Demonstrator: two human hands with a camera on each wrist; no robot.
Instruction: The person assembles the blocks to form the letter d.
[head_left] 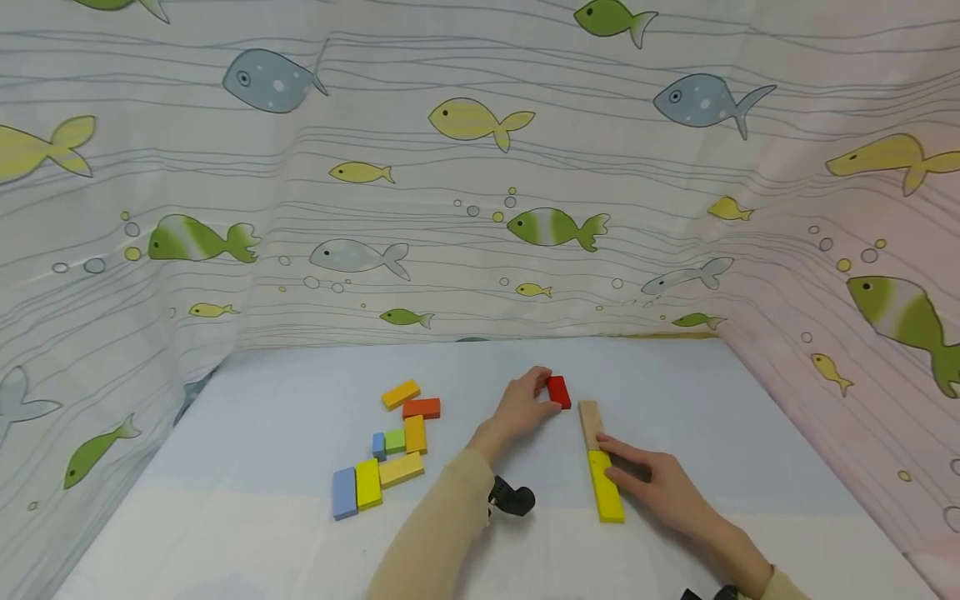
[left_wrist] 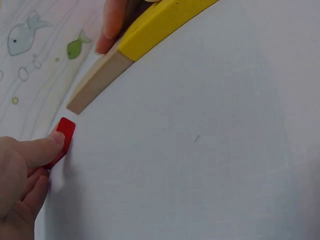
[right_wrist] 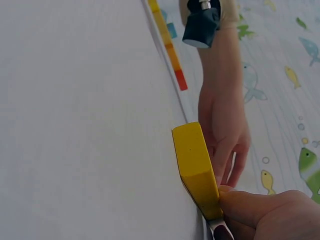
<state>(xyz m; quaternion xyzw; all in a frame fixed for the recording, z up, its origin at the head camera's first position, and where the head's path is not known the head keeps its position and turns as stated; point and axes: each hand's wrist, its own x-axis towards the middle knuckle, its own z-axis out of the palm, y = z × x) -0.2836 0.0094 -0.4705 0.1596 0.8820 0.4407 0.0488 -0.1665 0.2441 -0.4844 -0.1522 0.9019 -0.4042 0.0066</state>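
Note:
At the far side of the table, my left hand (head_left: 520, 406) pinches a red block (head_left: 558, 392) between thumb and fingers. In the left wrist view the thumb lies on the block's face. A plain wood block (head_left: 591, 425) and a yellow block (head_left: 606, 493) lie end to end in a line to its right. My right hand (head_left: 660, 485) touches the right side of this line, its index finger by the joint and its thumb against the yellow block. A small gap parts the red block (left_wrist: 66, 131) from the wood block's far end in the left wrist view.
Left of my arm lies a loose group: orange block (head_left: 401, 394), red-orange block (head_left: 422, 408), amber block (head_left: 416, 435), small green block (head_left: 395, 442), small blue block (head_left: 378, 447), pale yellow block (head_left: 402, 470), yellow block (head_left: 369, 484), blue block (head_left: 344, 493). A fish-print curtain (head_left: 465, 267) encloses the table.

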